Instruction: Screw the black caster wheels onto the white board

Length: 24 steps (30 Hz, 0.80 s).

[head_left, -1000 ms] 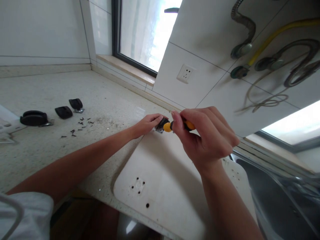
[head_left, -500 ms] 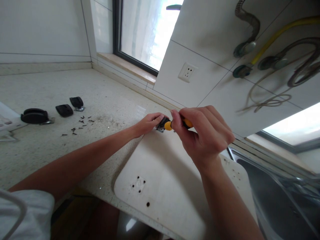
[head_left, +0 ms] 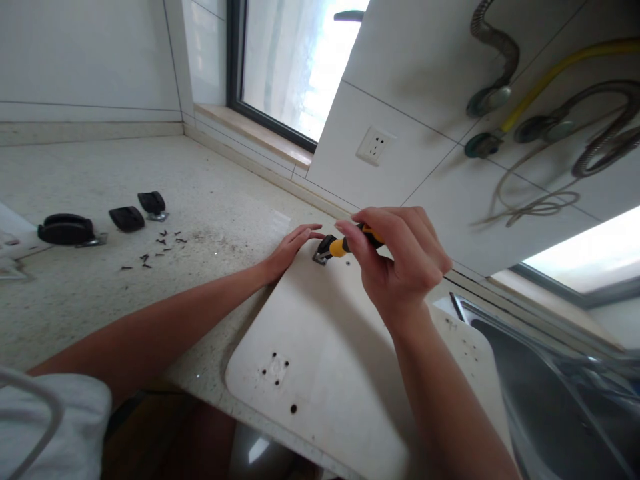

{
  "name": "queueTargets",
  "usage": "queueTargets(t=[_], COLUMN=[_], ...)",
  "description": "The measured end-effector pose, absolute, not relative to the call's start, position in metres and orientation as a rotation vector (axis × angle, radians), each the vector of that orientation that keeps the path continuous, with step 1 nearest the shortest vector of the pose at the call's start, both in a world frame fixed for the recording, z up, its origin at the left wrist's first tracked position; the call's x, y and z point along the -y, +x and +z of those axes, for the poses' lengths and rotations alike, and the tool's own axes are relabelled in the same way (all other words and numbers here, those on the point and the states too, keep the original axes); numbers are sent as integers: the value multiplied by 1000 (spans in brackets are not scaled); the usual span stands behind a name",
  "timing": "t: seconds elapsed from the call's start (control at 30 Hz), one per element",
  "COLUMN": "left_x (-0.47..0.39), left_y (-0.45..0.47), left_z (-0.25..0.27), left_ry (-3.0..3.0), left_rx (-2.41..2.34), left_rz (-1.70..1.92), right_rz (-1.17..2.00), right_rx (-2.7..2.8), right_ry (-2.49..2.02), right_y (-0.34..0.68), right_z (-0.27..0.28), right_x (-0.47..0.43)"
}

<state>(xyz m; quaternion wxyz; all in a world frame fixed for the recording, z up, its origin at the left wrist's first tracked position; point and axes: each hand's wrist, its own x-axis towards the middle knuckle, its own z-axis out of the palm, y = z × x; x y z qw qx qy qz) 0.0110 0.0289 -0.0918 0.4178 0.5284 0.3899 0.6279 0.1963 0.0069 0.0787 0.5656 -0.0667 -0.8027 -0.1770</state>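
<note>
- 3 black plastic caster wheels [head_left: 127, 218] and scattered small dark screws [head_left: 155, 252]: far left of the white rounded-corner board [head_left: 320, 360], laid out within reach on the counter.
- Left hand [head_left: 290, 248]: flat on the board's far-left edge, fingers together and extended, touching nothing else; likely steadying it.
- Black caster on a metal plate [head_left: 323, 249]: at the board's far corner.
- Yellow-and-black-handled screwdriver [head_left: 350, 244]: tip at that caster.
- Right hand [head_left: 400, 263]: fingers curled, pinching the handle.
- Speckled stone counter [head_left: 100, 173]; steel sink [head_left: 545, 393] right of the board; tiled wall, socket [head_left: 374, 147], hoses [head_left: 545, 127], window.
</note>
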Motion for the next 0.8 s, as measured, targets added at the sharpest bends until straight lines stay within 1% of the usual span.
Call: queueTargets(t=[0.13,0.3,0.37,0.43,0.63,0.8], left_x=[-32,-28,-27,-28,-35,-39], left_y=[11,11,10,9,9,10], left_z=[-103,-92,-90,-89,-94,-101], left_ry=[1325,1351,1340,1329,1283,1253], left_rx=[-980,-931,-936,-949,-1007,-1011], left_rz=[1632,1590,1595,1609,1632,1637], right_rz=[-463,-616,-611,-555,-430,-297], right_rx=[1832,1880,1837,1837,2072,2178], right_ry=[-34,149,210,168,-44,-178], right_y=[198,199,193,183,149,151], right_z=[75,68,67,69,81,90], right_x=[-14,-22,-26,-30,-38,-33])
